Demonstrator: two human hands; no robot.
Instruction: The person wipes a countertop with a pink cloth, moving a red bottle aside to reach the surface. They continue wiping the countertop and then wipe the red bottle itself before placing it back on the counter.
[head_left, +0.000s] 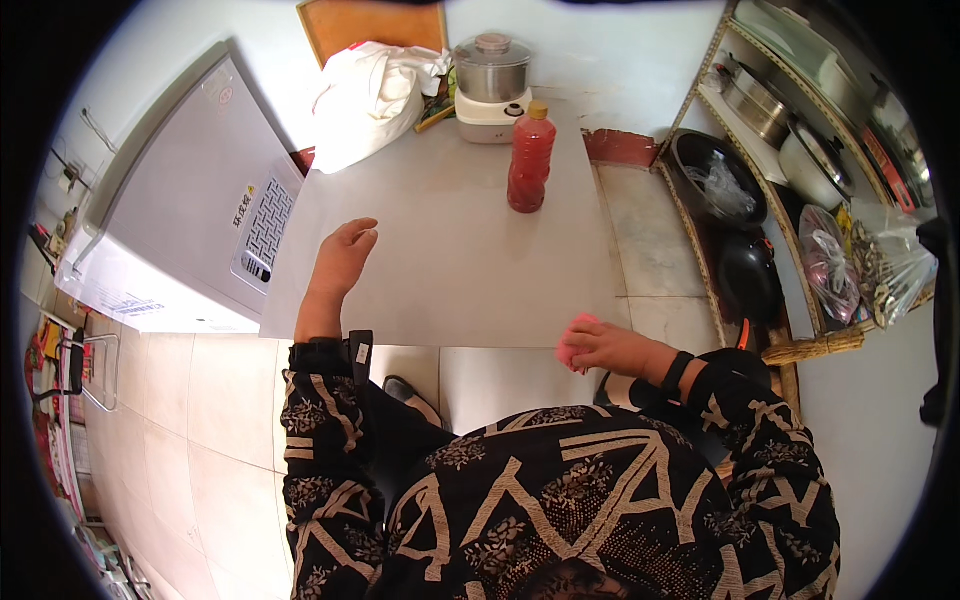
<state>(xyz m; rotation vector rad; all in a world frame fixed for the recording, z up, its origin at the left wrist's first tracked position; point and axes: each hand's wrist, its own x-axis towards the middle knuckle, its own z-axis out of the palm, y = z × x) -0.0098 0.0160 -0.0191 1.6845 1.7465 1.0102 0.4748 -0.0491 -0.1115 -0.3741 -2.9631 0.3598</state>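
Note:
My right hand (619, 349) grips a crumpled pink cloth (574, 341) at the near right corner of a grey tabletop (450, 277). Over the table's left side, my left hand (346, 255) holds nothing, its fingers loosely curved and the thumb apart from them. Whether it touches the surface, I cannot tell. A clear plastic bottle of red liquid (531, 161) with a yellow cap stands upright on the right half of the table, beyond both hands.
At the table's back are a white cloth bag (375, 97) and a small mixer with a steel bowl (493, 86). A grey refrigerator (187, 172) borders the left side. On the right, a metal shelf rack (697, 255) holds pots, a black basin (718, 180) and plastic bags.

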